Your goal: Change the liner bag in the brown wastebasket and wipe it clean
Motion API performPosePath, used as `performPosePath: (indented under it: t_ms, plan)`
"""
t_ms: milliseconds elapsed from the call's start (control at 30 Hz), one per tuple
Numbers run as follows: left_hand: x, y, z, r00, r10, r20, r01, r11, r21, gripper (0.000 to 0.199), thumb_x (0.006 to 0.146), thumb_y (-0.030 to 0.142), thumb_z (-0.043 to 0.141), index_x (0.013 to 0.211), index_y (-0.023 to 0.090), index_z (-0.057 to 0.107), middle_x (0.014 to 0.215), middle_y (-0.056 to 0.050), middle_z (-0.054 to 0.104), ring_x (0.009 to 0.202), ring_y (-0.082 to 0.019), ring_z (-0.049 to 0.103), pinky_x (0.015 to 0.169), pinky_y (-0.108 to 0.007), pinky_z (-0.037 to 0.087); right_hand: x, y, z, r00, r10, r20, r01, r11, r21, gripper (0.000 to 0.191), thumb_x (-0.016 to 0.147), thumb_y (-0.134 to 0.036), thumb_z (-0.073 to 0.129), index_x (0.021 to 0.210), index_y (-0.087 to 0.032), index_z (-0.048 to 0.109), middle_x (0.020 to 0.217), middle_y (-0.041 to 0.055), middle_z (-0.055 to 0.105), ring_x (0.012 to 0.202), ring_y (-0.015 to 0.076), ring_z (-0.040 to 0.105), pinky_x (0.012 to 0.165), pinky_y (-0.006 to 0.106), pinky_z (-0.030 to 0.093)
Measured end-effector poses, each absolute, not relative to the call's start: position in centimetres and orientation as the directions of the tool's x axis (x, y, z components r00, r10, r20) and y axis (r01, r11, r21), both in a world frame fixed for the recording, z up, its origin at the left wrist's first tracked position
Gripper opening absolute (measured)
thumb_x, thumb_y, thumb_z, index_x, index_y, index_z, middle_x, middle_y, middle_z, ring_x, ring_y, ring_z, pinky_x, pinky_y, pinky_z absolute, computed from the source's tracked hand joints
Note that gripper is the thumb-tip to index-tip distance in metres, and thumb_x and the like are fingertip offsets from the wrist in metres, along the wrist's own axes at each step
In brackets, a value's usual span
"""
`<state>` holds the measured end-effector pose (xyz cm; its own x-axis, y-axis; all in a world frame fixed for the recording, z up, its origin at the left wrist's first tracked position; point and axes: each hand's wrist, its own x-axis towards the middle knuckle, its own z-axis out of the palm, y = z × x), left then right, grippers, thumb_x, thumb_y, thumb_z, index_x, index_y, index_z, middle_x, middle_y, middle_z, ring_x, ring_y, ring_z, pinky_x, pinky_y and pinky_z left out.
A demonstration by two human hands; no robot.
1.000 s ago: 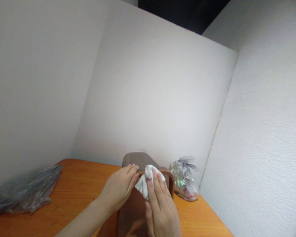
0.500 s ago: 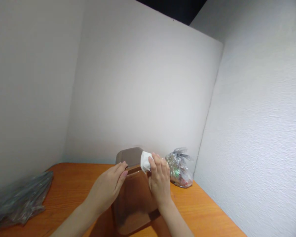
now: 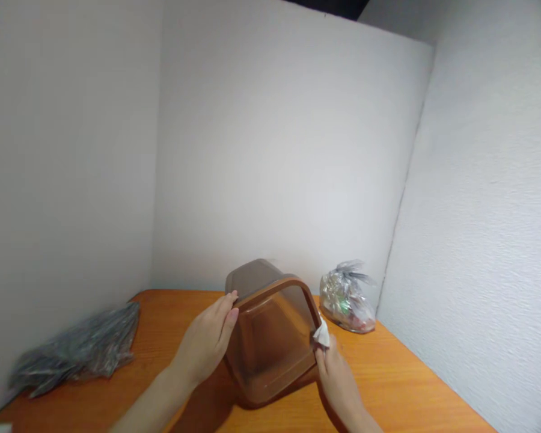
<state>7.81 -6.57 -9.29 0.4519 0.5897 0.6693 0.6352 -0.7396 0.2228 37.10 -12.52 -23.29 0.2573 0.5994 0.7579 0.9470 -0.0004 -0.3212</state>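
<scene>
A brown plastic bin [image 3: 277, 334] lies tilted on its side on the wooden table, its open mouth turned toward me. My left hand [image 3: 211, 335] grips the bin's upper left rim, thumb on the near side and fingers behind. At the right edge of the rim, my right hand [image 3: 336, 370] pinches a white tissue [image 3: 322, 334] that is pressed against the rim. Part of the tissue is hidden by the fingers and the rim.
A tied clear plastic bag [image 3: 346, 297] with mixed rubbish stands behind on the right, near the wall. Crumpled dark plastic bags [image 3: 79, 349] lie on the left of the orange wooden table [image 3: 175, 313]. White walls [image 3: 275, 150] close in the table at the back and sides.
My right hand has slid with the tissue from the rim's top down to its right side. The bin's mouth now faces me more. My left hand keeps its hold.
</scene>
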Motion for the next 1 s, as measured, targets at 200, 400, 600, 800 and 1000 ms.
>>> performPosePath:
  t_ms: [200, 400, 600, 800, 1000]
  plan:
    - [7.0, -7.9, -5.9, 0.448, 0.602, 0.661, 0.678, -0.711, 0.188, 0.048, 0.098, 0.047, 0.040, 0.134, 0.018, 0.052, 0.137, -0.010, 0.061, 0.127, -0.025, 0.057, 0.108, -0.045, 0.046, 37.3, -12.7, -19.5, 0.227, 0.651, 0.724, 0.952, 0.007, -0.305, 0.024, 0.101, -0.028, 0.027, 0.104, -0.021, 0.050, 0.072, 0.0029, 0.067, 0.064, 0.0216, 0.066, 0.055, 0.028, 0.040]
    - [7.8, -9.0, -3.8, 0.557, 0.487, 0.673, 0.674, -0.738, -0.024, 0.059, 0.089, 0.025, 0.054, 0.146, 0.023, 0.039, 0.149, -0.007, 0.050, 0.134, -0.024, 0.049, 0.113, -0.041, 0.041, 36.0, -12.0, -13.2, 0.037, 0.666, 0.745, 0.989, 0.084, -0.124, 0.019, 0.097, -0.020, 0.036, 0.090, -0.020, 0.054, 0.079, 0.0059, 0.063, 0.074, 0.0238, 0.058, 0.068, 0.033, 0.035]
    - [7.6, -8.6, -2.4, 0.533, 0.627, 0.568, 0.793, -0.604, -0.077, 0.031, 0.091, 0.021, 0.047, 0.117, 0.025, 0.064, 0.112, -0.007, 0.075, 0.103, -0.026, 0.070, 0.089, -0.039, 0.054, 34.8, -10.7, -8.3, -0.040, 0.683, 0.730, 0.983, 0.157, -0.094, 0.015, 0.096, -0.019, 0.040, 0.093, -0.020, 0.054, 0.086, 0.0072, 0.063, 0.082, 0.0246, 0.057, 0.074, 0.034, 0.033]
    - [7.4, -6.2, -0.3, 0.353, 0.708, 0.611, 0.900, -0.436, -0.015, 0.028, 0.096, 0.030, 0.041, 0.100, 0.022, 0.068, 0.089, -0.010, 0.077, 0.086, -0.030, 0.073, 0.073, -0.037, 0.052, 35.1, -9.0, -9.0, 0.121, 0.764, 0.634, 0.922, 0.150, -0.357, 0.024, 0.101, -0.031, 0.030, 0.098, -0.020, 0.051, 0.084, 0.0096, 0.069, 0.082, 0.0246, 0.066, 0.068, 0.031, 0.037]
    - [7.6, -3.0, 1.6, 0.138, 0.781, 0.609, 0.956, -0.266, 0.125, 0.041, 0.097, 0.046, 0.040, 0.090, 0.020, 0.070, 0.087, -0.013, 0.076, 0.084, -0.029, 0.072, 0.067, -0.033, 0.048, 34.0, -7.8, -13.9, 0.247, 0.843, 0.478, 0.759, 0.139, -0.636, 0.044, 0.100, -0.049, 0.019, 0.097, -0.019, 0.052, 0.080, 0.0114, 0.071, 0.074, 0.0256, 0.070, 0.060, 0.030, 0.043]
